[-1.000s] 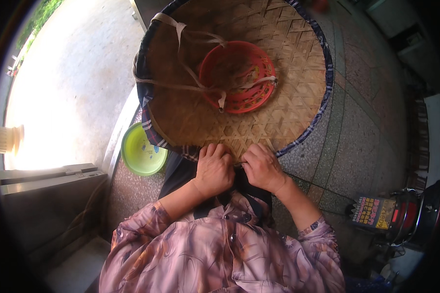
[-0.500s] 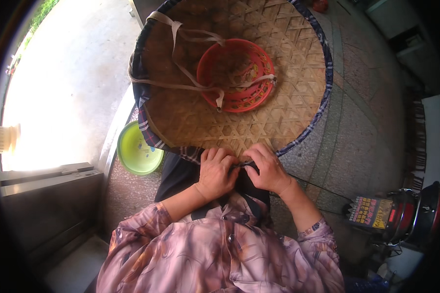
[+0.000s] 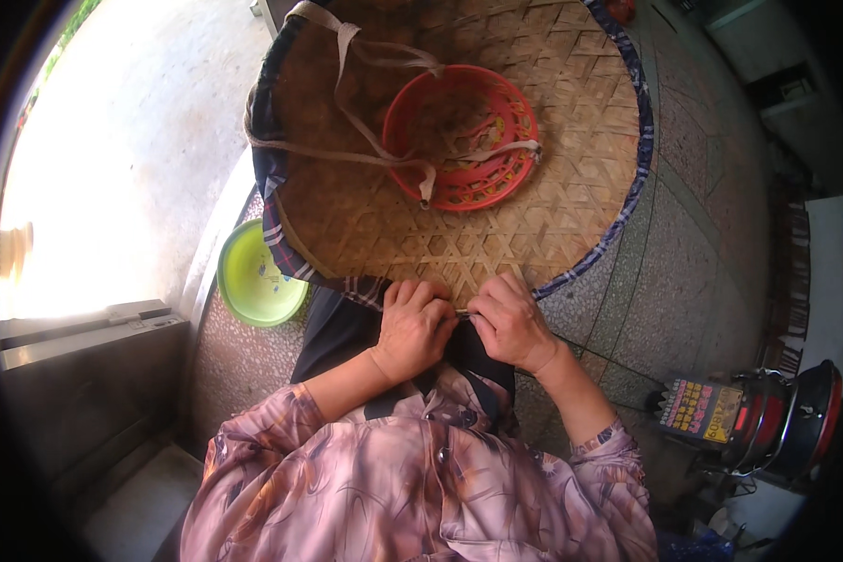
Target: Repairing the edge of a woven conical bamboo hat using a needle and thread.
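Note:
A large round woven bamboo tray (image 3: 581, 225) tilts across my lap, its rim bound in dark plaid cloth (image 3: 365, 290). Inside it lies a red plastic basket (image 3: 407, 117), crossed by cream cloth straps (image 3: 345, 36) with knots. My left hand (image 3: 412, 328) grips the near rim with fingers curled over the cloth. Beside it, my right hand (image 3: 510, 323) pinches the same rim, thumb and fingers close together; exactly what lies between the fingertips is partly hidden.
A light green basin (image 3: 244, 290) sits on the speckled floor left of my legs, beside a doorway threshold and dark metal panel (image 3: 94, 375) opening onto bright pavement. At lower right is the back of a black-and-red vehicle (image 3: 796, 421); shelving and dark fittings line the right side.
The tray with the red basket has shifted slightly up and to the right in view. My fingers have shifted a little along the near rim, still gripping it.

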`<state>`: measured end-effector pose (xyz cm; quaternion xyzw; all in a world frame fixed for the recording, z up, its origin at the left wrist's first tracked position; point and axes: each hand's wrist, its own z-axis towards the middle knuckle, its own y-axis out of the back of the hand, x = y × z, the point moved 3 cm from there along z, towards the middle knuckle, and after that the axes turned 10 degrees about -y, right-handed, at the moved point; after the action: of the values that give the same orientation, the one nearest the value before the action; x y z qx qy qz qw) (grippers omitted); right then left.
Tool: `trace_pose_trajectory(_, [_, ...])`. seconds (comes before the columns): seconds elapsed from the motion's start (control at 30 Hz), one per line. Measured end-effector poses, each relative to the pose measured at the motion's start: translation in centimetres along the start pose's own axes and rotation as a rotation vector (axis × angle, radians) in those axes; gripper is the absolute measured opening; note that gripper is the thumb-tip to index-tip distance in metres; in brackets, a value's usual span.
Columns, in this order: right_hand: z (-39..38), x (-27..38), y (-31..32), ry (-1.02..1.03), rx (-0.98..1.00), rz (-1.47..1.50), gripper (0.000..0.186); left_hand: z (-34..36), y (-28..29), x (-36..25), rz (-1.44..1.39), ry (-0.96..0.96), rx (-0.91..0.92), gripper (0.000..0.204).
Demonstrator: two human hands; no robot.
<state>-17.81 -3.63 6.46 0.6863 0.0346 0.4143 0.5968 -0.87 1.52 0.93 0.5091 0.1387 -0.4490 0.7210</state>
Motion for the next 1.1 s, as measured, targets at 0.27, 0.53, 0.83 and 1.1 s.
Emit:
trace_pose_trajectory(0.27, [0.6,0.1,-0.5,-0.032,0.036,-0.060,0.009,0.5,0.4,-0.3,0.044,-0.027,-0.026,0.014])
trace_pose_trajectory(0.53, [0.8,0.7,-1.2,-0.071,-0.041,-0.190,0.022,1.1,0.0,0.0,0.104,0.029,0.022,0.016])
trace_pose_trajectory(0.83, [0.7,-0.4,0.9,-0.121,-0.081,0.028,0.021,0.8,-0.8,-0.3,0.040,0.000,0.006,0.023])
trace_pose_trajectory(1.1, [-5.0,-1.7,2.4,-0.554,-0.237,0.577,0.006,1.2,-0.1,-0.7,-0.006,0.034,0.000,0.025])
